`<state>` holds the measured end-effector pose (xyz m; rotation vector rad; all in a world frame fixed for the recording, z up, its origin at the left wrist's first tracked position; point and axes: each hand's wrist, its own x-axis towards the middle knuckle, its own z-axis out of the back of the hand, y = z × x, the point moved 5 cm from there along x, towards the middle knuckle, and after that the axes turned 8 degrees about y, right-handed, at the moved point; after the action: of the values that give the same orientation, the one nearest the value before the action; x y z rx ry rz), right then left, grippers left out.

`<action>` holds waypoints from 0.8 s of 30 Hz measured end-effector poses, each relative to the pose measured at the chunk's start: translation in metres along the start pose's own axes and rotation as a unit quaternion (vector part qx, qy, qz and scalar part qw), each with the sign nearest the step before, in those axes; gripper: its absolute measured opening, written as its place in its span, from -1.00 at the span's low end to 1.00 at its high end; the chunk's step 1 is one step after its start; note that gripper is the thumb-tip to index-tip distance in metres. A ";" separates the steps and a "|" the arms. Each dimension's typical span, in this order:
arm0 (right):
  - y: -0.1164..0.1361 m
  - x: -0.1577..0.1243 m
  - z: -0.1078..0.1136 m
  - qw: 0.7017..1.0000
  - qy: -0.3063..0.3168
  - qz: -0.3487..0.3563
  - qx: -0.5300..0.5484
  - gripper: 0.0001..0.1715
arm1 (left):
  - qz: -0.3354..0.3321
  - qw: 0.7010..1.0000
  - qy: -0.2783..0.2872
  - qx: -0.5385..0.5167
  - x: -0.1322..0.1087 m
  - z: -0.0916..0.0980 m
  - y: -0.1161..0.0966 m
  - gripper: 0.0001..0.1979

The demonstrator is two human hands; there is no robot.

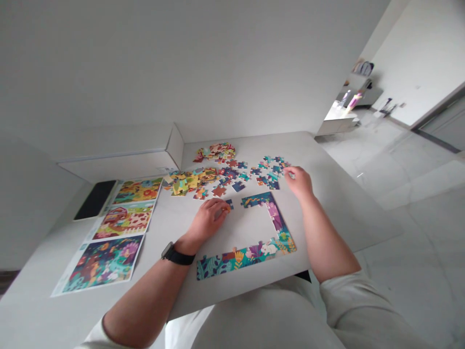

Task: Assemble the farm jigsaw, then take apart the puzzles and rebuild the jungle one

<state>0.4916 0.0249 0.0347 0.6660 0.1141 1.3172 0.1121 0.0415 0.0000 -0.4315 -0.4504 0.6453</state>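
Observation:
My left hand [209,218], with a dark watch on its wrist, is closed in a pinch on a small puzzle piece [228,205] with dark blue and orange on it. Just right of it lies a partly joined puzzle border [250,258], running along the bottom, up the right side and along part of the top. My right hand [300,182] has its fingers drawn together at the edge of a group of loose blue and teal puzzle pieces [272,177]. Whatever lies between those fingertips is too small to make out.
Yellow-green puzzle pieces [189,182] lie heaped at the centre left, with a reddish pile [220,151] behind. Printed picture sheets [123,220] and a dark-screened device [95,199] are on the left. A white box [145,155] stands behind them, against the wall.

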 end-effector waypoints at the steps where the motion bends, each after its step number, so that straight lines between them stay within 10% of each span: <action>1: -0.018 0.005 0.007 0.999 -0.025 -0.038 -0.015 -0.66 | -0.001 1.000 0.000 -0.002 0.000 0.000 0.000 -0.79; 5: -0.053 0.018 -0.001 0.989 -0.019 -0.120 -0.082 -0.56 | -0.003 1.000 0.000 -0.007 0.001 0.000 0.001 -0.79; 11: -0.031 0.019 -0.044 0.982 0.110 -0.084 -0.131 -0.40 | -0.004 1.000 0.007 -0.006 0.001 0.001 -0.002 -0.77; 24: -0.047 0.004 -0.008 0.962 0.053 -0.191 -0.188 -0.48 | 0.008 1.000 0.024 0.007 0.000 -0.002 0.000 -0.75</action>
<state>0.5295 0.0270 0.0051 0.2318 0.0724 0.9631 0.1129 0.0409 -0.0023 -0.4361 -0.3978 0.6523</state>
